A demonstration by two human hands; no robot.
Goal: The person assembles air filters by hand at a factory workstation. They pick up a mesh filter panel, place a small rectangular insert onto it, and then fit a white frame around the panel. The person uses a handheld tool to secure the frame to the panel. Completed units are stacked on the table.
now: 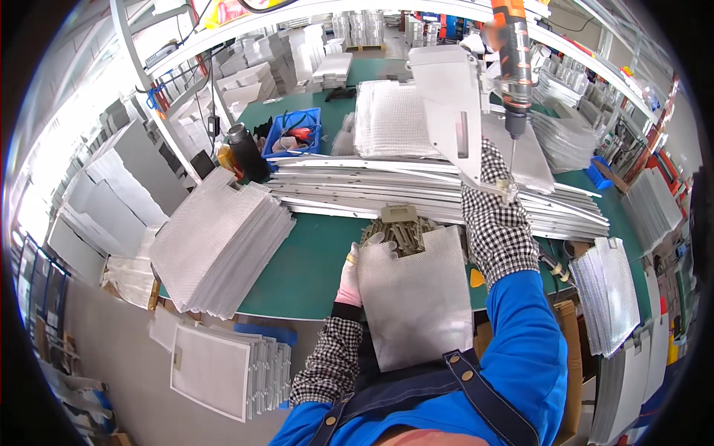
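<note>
My left hand (351,271), in a pale glove, grips the upper left edge of a silver mesh panel (416,305). The panel leans toward my body and has a notch in its top edge. Just behind the notch lies a heap of small grey-beige plastic pieces (401,232), with a larger one (399,213) on top. My right arm, in a checked sleeve cover (497,230), reaches forward. Its hand is hidden behind a white slotted plate (450,104), so its fingers do not show. Beside that plate an orange and black power screwdriver (515,74) hangs bit down.
Long white metal strips (342,186) lie across the green table (312,256). Mesh panels are stacked at left (216,245), at right (606,297) and at the back (394,119). A blue bin (294,126) and dark bottle (247,152) stand back left. Framed panels (212,372) stand below the table.
</note>
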